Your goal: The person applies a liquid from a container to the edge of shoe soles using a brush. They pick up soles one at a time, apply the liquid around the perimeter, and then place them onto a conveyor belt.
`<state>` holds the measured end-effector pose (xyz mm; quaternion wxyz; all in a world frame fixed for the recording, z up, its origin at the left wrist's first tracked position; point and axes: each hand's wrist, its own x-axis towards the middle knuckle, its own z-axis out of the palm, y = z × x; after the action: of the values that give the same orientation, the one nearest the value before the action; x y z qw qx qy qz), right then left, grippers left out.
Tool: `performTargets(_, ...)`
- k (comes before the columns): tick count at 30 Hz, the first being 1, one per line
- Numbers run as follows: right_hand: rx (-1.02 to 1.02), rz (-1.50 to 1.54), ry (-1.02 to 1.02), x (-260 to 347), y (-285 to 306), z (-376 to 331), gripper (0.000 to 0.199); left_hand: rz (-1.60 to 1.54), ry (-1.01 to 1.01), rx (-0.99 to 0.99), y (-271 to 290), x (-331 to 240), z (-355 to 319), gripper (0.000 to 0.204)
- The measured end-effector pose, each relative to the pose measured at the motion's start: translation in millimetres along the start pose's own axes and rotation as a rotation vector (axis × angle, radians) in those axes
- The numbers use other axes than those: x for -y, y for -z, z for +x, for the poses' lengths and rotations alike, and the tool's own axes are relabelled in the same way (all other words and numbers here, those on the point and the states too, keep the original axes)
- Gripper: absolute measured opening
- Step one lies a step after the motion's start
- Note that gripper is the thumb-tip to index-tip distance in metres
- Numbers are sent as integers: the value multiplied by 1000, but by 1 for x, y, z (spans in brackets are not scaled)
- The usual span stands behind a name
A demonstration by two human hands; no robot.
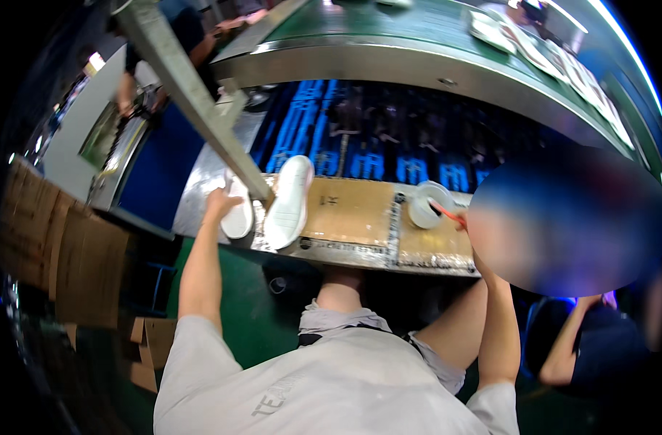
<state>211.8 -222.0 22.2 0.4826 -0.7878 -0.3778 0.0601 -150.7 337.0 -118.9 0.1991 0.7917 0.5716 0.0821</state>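
Note:
My left hand (218, 206) is at the left end of the bench, closed on the edge of a white shoe sole (237, 219), with the thumb lying over it. A second white sole (288, 206) lies to its right, across the edge of the cardboard. Closed around the red-orange handle of a brush (447, 212) is my right hand (462, 222), partly covered by a blurred oval. The brush's dark end reaches into a translucent white tub (423, 208), which stands on the cardboard (349, 210).
A slanting metal post (193, 98) rises between my left arm and the bench's far side. Behind the bench lies a blue-lit rack (367, 130), below a green conveyor (389, 27) carrying white soles (548, 58). Other people work at left and right. Cardboard boxes (84, 254) stand at left.

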Motion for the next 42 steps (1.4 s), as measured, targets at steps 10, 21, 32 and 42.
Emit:
performTargets(10, -35, -97, -60, -35, -5, 25, 22, -1499, 117, 105, 8, -4, -115, 58)
performTargets(21, -21, 51, 27, -32, 7, 1, 16, -1899, -202, 839, 18, -146, -274, 80)
performTargets(32, 436, 255, 241, 20, 7, 12, 18, -1786, 284, 1864, -31, -204, -289, 91)
performTargets(42, 282, 197, -4, -2, -11, -8, 20, -1749, 7, 1607, -20, -227, -286, 86)
